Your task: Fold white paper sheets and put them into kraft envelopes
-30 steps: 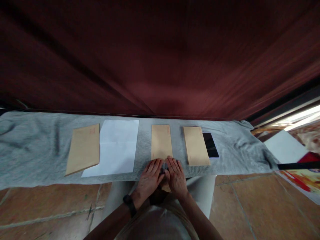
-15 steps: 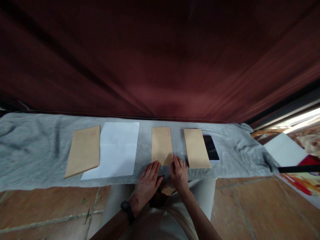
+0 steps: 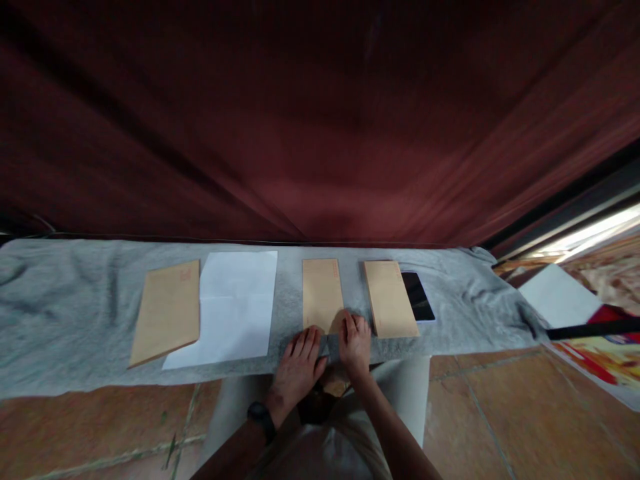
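My left hand [image 3: 299, 363] lies flat on the grey cloth [image 3: 75, 300] with fingers stretched out, just below the near end of the middle brown envelope [image 3: 322, 292]. My right hand [image 3: 356, 342] rests palm down beside it, fingers together, touching that envelope's near right corner. Neither hand holds anything. A black watch sits on my left wrist. Another brown envelope [image 3: 389, 297] lies just right of my right hand.
At left, a larger brown envelope [image 3: 167, 310] lies next to a white sheet [image 3: 233, 307]. A black phone [image 3: 418, 295] peeks from under the right envelope. A dark red curtain hangs behind. Tiled floor lies in front; papers and a black strap lie at far right.
Both hands have slid apart and slightly toward me, off the near end of the middle envelope. The view has tilted a little.
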`<action>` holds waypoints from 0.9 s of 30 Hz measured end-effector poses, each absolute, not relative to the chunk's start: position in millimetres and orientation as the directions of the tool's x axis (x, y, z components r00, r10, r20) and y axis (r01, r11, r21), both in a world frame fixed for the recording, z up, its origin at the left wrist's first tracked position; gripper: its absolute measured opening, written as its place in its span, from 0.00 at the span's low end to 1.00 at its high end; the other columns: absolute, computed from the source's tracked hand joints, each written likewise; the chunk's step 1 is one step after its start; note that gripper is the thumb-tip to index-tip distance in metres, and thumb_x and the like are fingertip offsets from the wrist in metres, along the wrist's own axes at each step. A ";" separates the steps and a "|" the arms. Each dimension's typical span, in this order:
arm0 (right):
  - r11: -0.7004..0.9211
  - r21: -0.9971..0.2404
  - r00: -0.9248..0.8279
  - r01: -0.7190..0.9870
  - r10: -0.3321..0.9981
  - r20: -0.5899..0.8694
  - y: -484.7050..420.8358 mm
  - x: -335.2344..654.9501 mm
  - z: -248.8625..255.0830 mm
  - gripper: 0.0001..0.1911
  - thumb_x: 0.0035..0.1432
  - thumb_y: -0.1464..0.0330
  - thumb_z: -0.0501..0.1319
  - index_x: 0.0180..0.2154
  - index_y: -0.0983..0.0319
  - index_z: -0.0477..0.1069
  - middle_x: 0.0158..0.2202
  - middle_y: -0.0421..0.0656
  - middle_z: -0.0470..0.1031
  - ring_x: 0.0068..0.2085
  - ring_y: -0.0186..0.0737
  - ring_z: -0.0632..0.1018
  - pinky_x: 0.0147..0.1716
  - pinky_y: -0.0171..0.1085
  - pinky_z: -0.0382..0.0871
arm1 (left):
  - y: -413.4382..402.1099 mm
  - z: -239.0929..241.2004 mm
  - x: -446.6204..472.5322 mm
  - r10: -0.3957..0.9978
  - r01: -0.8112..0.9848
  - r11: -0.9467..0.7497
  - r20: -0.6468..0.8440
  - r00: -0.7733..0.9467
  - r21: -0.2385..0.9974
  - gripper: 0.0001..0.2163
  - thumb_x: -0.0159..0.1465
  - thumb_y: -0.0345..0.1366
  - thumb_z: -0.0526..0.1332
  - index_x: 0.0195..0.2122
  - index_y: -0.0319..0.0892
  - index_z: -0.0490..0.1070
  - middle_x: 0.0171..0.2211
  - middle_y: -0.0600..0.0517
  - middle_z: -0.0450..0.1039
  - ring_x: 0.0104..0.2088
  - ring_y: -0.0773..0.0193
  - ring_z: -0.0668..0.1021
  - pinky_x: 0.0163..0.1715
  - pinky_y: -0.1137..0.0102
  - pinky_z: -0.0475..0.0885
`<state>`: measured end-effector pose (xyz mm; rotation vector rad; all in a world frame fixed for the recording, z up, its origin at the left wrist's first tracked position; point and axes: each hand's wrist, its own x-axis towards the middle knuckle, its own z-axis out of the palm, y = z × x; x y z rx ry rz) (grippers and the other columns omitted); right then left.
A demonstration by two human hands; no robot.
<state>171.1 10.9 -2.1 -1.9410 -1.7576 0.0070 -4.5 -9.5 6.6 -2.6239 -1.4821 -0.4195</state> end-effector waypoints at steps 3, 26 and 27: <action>-0.060 -0.344 0.177 0.937 0.930 0.322 11.6 167.4 -1.1 0.21 0.71 0.69 0.49 0.60 0.64 0.69 0.44 0.51 0.72 0.45 0.50 0.72 0.45 0.46 0.66 | -9.6 3.5 -4.4 0.822 0.855 -0.517 0.300 0.484 0.036 0.23 0.72 0.44 0.52 0.63 0.38 0.69 0.63 0.44 0.70 0.61 0.53 0.71 0.59 0.59 0.65; -0.124 -0.299 0.236 0.946 0.896 0.375 14.6 158.7 4.5 0.22 0.67 0.71 0.53 0.61 0.60 0.68 0.45 0.50 0.73 0.46 0.48 0.72 0.46 0.45 0.66 | -3.3 -9.2 -9.2 0.747 0.814 -0.580 0.380 0.545 -0.028 0.25 0.71 0.43 0.53 0.66 0.40 0.65 0.63 0.39 0.68 0.60 0.46 0.71 0.55 0.53 0.68; -0.124 -0.299 0.235 0.946 0.898 0.372 14.6 158.8 4.5 0.22 0.67 0.71 0.53 0.61 0.60 0.68 0.46 0.50 0.73 0.46 0.49 0.72 0.46 0.45 0.66 | -3.4 -9.0 -9.0 0.750 0.813 -0.581 0.371 0.548 -0.027 0.25 0.70 0.44 0.54 0.66 0.39 0.65 0.63 0.38 0.68 0.61 0.46 0.71 0.56 0.53 0.67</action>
